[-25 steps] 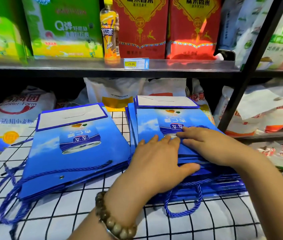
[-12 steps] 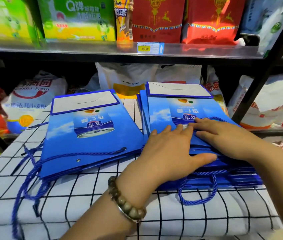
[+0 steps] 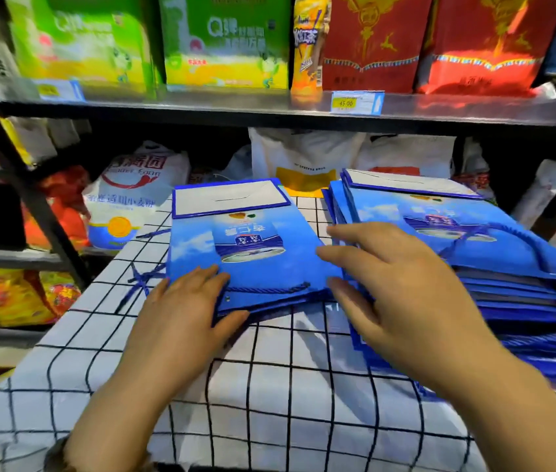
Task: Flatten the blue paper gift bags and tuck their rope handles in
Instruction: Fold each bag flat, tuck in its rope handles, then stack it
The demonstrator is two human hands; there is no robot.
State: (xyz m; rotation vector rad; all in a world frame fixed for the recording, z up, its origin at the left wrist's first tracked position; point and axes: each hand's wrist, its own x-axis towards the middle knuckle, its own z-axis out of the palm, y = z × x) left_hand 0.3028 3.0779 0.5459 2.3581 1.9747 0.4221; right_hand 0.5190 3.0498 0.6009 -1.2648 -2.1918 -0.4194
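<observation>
Two piles of flat blue paper gift bags lie on a white cloth with a black grid [image 3: 269, 396]. The left pile [image 3: 252, 247] shows its white bottom flap at the far end. A blue rope handle [image 3: 269, 288] lies across its near edge, and more rope [image 3: 140, 277] trails off its left side. My left hand [image 3: 184, 318] rests with straight fingers on that pile's near left corner. The right pile [image 3: 494, 253] is a thick stack. My right hand [image 3: 405, 294] is spread flat over the gap between the piles, fingers pointing left toward the left pile.
A metal shelf [image 3: 269, 107] runs above the table, carrying green and red boxes [image 3: 371, 42], a bottle [image 3: 307, 46] and a price tag [image 3: 354, 103]. Flour sacks [image 3: 133, 195] and white bags sit behind the piles. A black shelf post [image 3: 24, 185] stands at the left.
Both hands left the right stack and moved left. My left hand now rests on the left pile's near corner, my right hand is over the gap. The view swung left.
</observation>
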